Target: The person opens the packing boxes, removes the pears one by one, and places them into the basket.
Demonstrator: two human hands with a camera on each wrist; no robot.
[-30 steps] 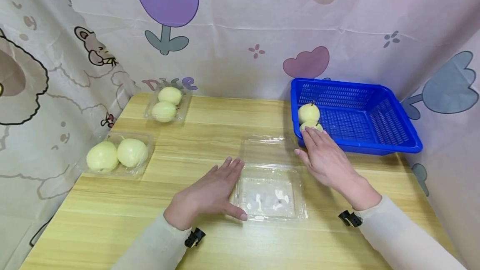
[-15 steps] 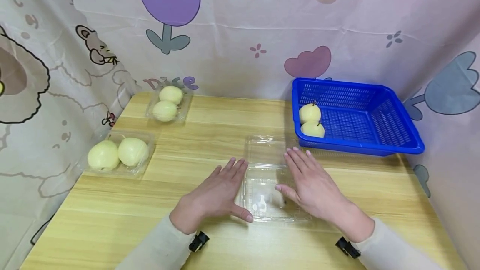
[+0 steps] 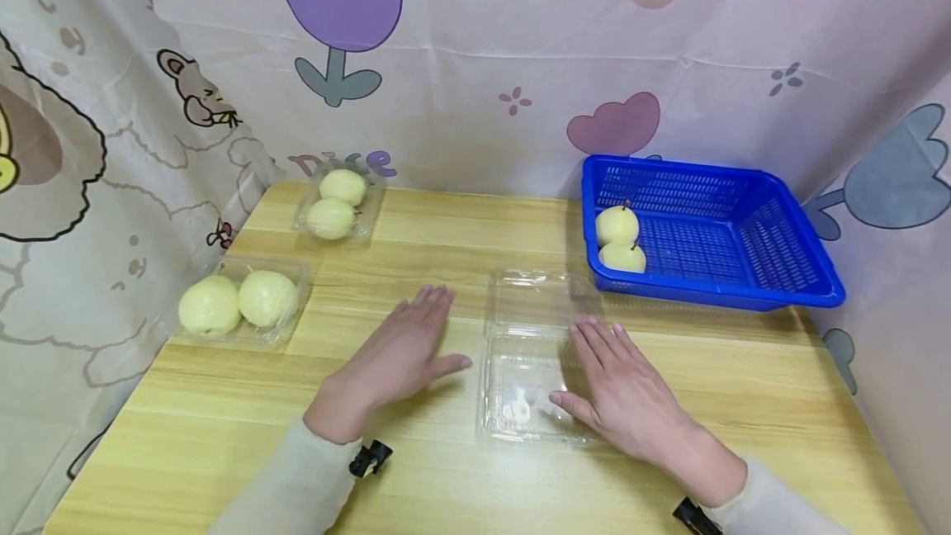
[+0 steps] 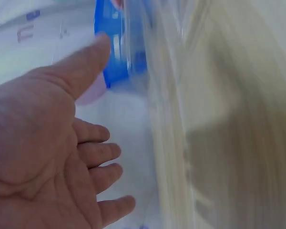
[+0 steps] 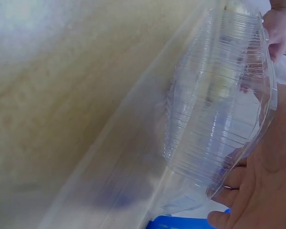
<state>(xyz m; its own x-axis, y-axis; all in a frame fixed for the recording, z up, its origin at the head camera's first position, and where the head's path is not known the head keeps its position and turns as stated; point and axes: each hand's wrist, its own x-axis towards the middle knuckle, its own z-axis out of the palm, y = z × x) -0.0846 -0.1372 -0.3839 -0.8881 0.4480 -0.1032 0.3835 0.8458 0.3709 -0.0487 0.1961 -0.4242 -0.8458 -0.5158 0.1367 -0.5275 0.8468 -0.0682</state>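
Observation:
A clear plastic clamshell box [image 3: 520,382] lies open on the table, its lid [image 3: 531,300] folded back toward the wall. My left hand [image 3: 390,357] hovers left of the box, apart from it, fingers straight and thumb spread. In the left wrist view that hand [image 4: 43,152] holds nothing. My right hand [image 3: 627,395] lies along the box's right side, fingers extended, covering part of it. The right wrist view shows the right hand [image 5: 262,186] against the box's rim [image 5: 271,95]; whether it presses there I cannot tell. Pale yellow pears [image 3: 617,225] sit in the blue basket nearby.
The blue plastic basket [image 3: 798,271] stands at the back right, two pears at its left end. Another clear box [image 3: 297,329] with two pears is at the left, and a further pear box [image 3: 364,221] stands behind it. A printed curtain [image 3: 461,64] borders the table.
My right hand has left the pears in the basket and come down to the box's right side. The left hand has moved away from the box, leftward.

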